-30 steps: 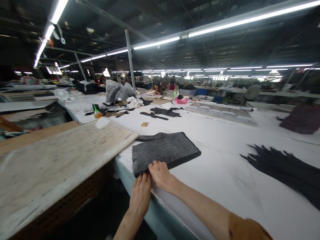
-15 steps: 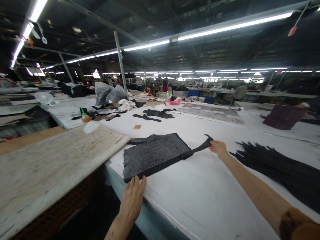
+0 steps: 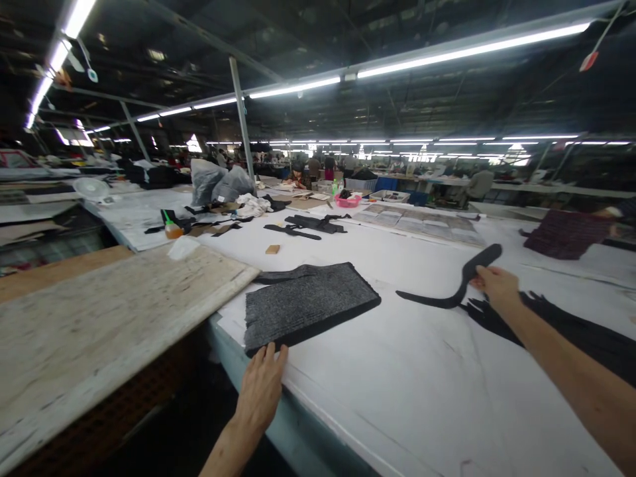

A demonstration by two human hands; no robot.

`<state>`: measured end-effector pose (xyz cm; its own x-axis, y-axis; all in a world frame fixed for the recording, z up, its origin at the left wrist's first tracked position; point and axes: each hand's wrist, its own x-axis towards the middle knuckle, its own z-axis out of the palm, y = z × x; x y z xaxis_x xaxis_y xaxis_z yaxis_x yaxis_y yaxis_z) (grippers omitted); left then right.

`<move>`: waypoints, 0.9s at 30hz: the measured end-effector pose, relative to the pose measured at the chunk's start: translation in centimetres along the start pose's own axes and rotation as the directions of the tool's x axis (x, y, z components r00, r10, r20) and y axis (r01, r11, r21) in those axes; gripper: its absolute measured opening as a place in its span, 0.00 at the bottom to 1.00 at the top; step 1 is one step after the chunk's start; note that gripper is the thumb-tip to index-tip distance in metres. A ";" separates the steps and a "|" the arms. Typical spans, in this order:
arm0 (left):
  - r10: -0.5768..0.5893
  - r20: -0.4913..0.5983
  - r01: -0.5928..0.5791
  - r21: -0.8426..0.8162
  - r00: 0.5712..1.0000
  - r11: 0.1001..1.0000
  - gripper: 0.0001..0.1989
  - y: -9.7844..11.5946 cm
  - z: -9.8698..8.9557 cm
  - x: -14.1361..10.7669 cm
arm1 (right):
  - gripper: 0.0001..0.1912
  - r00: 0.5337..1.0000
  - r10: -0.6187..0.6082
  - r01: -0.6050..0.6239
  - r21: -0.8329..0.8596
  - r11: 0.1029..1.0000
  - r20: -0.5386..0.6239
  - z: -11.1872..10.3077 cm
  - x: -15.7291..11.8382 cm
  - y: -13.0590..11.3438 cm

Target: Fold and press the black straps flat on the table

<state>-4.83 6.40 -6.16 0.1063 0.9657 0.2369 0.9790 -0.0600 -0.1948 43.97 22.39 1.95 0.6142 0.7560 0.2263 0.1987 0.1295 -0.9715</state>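
A dark grey ribbed fabric piece with a smooth black border along its near edge lies on the white-topped table. My left hand rests its outstretched fingertips on the near left corner of that piece. Off to the right, my right hand pinches a black fabric strip. The strip's wider end rises above the fingers, and its narrow tail curves down to the left, apart from the grey piece. Below and behind my right forearm lies a pile of black strips, partly hidden.
A worn pale board abuts the table on the left. Farther back are a small tan block, more black pieces, an orange-filled bottle and a pink basket. At far right, another person's hand holds maroon fabric.
My right hand has moved right and slightly up, pulling the black strip away from the grey piece's border toward the pile. My left hand has stayed at the corner.
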 end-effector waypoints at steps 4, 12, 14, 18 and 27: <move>-0.065 -0.103 0.039 -0.237 0.993 0.971 0.26 0.9 -1.2 -0.2 | 0.13 0.970 -0.042 0.056 -0.055 0.997 0.240 4.5 -6.6 0.7; -0.098 0.414 0.403 -0.907 0.905 -0.119 0.17 5.9 -3.7 0.4 | 0.10 0.359 -0.459 0.929 -0.265 0.258 0.813 11.4 -24.3 1.3; -0.069 0.543 0.495 -0.805 0.837 -0.327 0.19 5.8 -3.8 0.7 | 0.09 0.224 -0.437 0.975 -0.208 0.084 0.871 12.0 -27.2 1.5; -0.113 0.627 0.589 -0.769 0.771 -0.248 0.12 4.3 -3.7 0.9 | 0.08 0.088 -0.405 0.994 -0.106 -0.023 0.910 12.5 -30.4 1.7; -0.136 0.320 0.347 -0.855 0.938 0.385 0.19 3.5 -2.2 -0.9 | 0.03 0.172 -0.369 0.966 -0.084 0.243 0.913 11.1 -29.9 -0.4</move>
<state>-1.10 4.75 -5.02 -0.0889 0.9945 -0.0559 0.5623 0.0964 0.8213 17.05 6.85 -5.21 -0.6653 0.6684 0.3327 0.7060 0.7081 -0.0109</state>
